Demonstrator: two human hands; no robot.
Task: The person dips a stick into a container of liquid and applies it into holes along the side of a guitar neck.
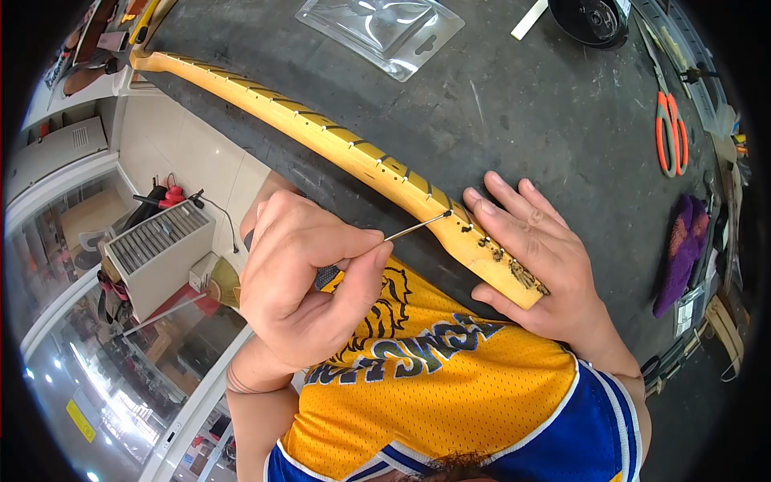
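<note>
A guitar neck [321,132] of pale yellow wood lies diagonally, its side edge turned up, with fret ends along it and small dark dots. Black smears mark the edge near its wide end. My left hand [301,277] pinches a thin metal rod [414,228] between thumb and fingertips. The rod's dark tip touches the neck's edge beside a fret. Around the neck's wide end, my right hand [554,261] has its fingers over the far side and its thumb on the near side. Its palm hides part of that end.
On the dark work surface [385,104] lie a clear plastic package [385,32], a white strip [528,20] and a round black container [593,20]. Orange-handled scissors [671,132] and a purple cloth [681,253] are at the right. A glass cabinet [104,377] stands at the left.
</note>
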